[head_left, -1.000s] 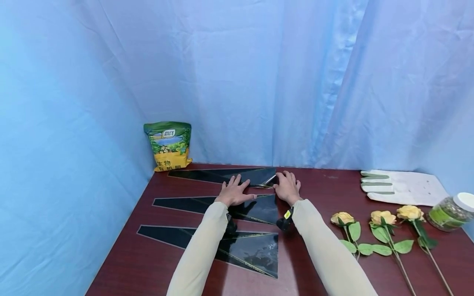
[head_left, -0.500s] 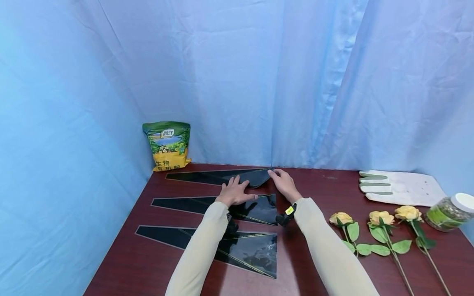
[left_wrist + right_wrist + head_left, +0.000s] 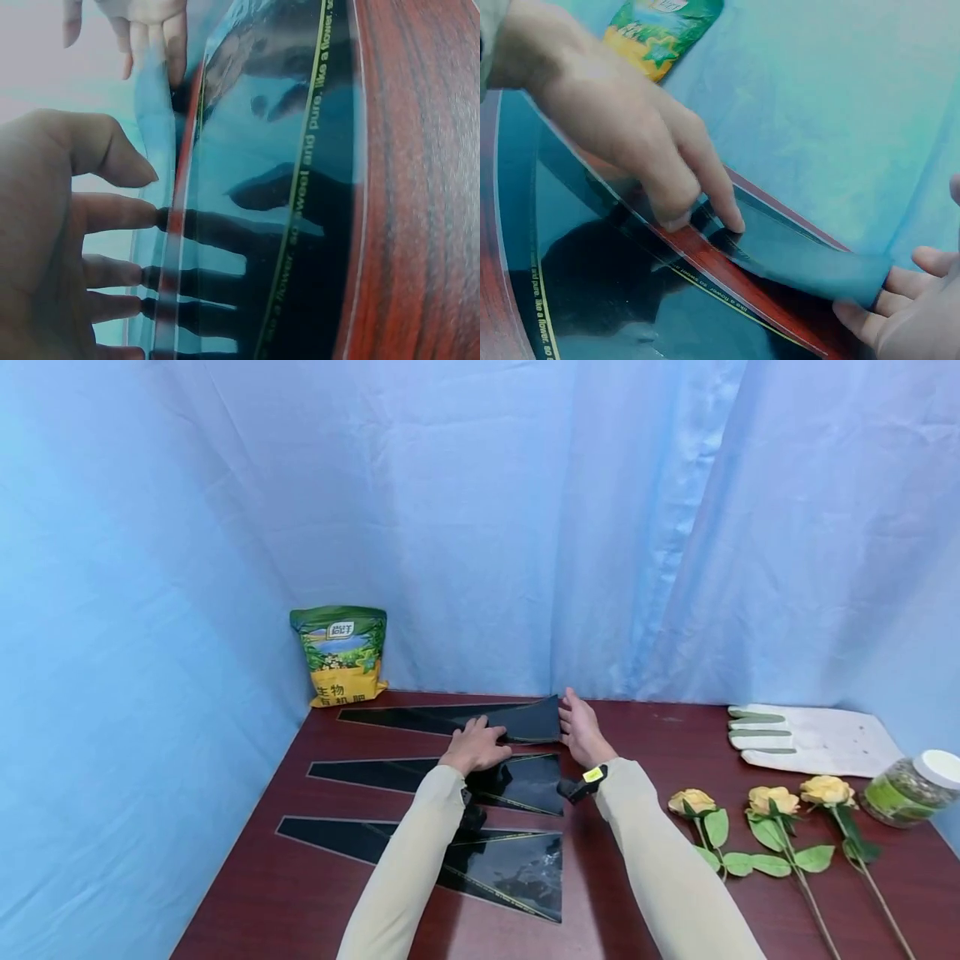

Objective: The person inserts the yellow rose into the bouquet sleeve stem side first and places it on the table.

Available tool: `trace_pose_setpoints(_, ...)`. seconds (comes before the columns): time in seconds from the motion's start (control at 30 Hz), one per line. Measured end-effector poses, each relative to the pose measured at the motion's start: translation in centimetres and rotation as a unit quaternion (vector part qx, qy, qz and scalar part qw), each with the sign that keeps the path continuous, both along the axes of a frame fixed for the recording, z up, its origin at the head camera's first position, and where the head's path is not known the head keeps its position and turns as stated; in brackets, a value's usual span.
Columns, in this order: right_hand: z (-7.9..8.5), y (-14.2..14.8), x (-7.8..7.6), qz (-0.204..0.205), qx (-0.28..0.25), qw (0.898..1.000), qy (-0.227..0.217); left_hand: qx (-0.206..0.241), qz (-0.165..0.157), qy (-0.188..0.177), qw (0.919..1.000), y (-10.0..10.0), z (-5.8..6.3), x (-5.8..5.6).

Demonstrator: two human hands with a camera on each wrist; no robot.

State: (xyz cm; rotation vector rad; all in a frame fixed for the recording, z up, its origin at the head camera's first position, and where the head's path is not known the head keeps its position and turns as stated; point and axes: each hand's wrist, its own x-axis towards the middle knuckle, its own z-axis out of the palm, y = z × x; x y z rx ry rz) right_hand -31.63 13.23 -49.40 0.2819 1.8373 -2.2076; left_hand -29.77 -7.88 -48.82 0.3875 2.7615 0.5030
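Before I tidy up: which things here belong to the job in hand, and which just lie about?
Job in hand:
far black sheet, touched by the left hand, its raised end at the right hand
probably the similar middle black sheet and near black sheet

Seemingly lying about, untouched:
green-and-yellow bag
white glove
three yellow roses
lidded jar

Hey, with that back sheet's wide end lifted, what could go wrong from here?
The far black wrapping sheet might crease or slip, since its wide end curves up by the right hand. If it slides, its narrow tip could bump the nearby fertilizer bag. The left hand, reaching across the middle sheet, might nudge it askew.
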Motion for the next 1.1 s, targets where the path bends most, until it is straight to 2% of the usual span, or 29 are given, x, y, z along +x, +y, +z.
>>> trace_pose_setpoints(0.17, -0.1, 0.2, -0.2, -0.013, -0.035, 0.999, -0.030, 0.021, 0.007, 0.017, 0.9996, 0.3, 0.3, 0.0)
trace_pose_setpoints(0.27, 0.0, 0.2, -0.2, -0.017, -0.044, 0.998, -0.035, 0.078, 0.020, 0.029, 0.9963, 0.9, 0.3, -0.2)
trace_pose_setpoints(0.33, 0.2, 0.1, -0.2, -0.020, -0.044, 0.998, -0.035, 0.134, 0.033, 0.026, 0.9901, 1.4, 0.3, -0.4)
trace_pose_setpoints(0.43, 0.6, -0.2, 0.0, -0.014, -0.041, 0.999, -0.029, 0.210, 0.053, 0.017, 0.9760, 2.2, 0.3, -0.6)
trace_pose_setpoints(0.53, 0.9, -0.5, 0.1, -0.006, -0.038, 0.999, -0.023, 0.255, 0.077, 0.007, 0.9638, 2.8, 0.4, -0.7)
trace_pose_setpoints(0.63, 1.1, -0.6, 0.1, 0.001, -0.041, 0.999, -0.017, 0.271, 0.096, 0.005, 0.9579, 3.2, 0.5, -0.9)
trace_pose_setpoints(0.77, 1.3, -0.9, 0.3, 0.008, -0.052, 0.999, -0.011, 0.274, 0.116, 0.014, 0.9545, 3.5, 0.6, -1.2)
trace_pose_setpoints(0.93, 1.6, -1.6, 0.7, 0.024, -0.062, 0.998, -0.002, 0.281, 0.144, 0.008, 0.9489, 3.8, 0.7, -1.5)
trace_pose_setpoints(1.1, 1.5, -2.2, 1.0, 0.044, -0.052, 0.998, 0.009, 0.287, 0.165, 0.009, 0.9437, 3.8, 0.8, -1.6)
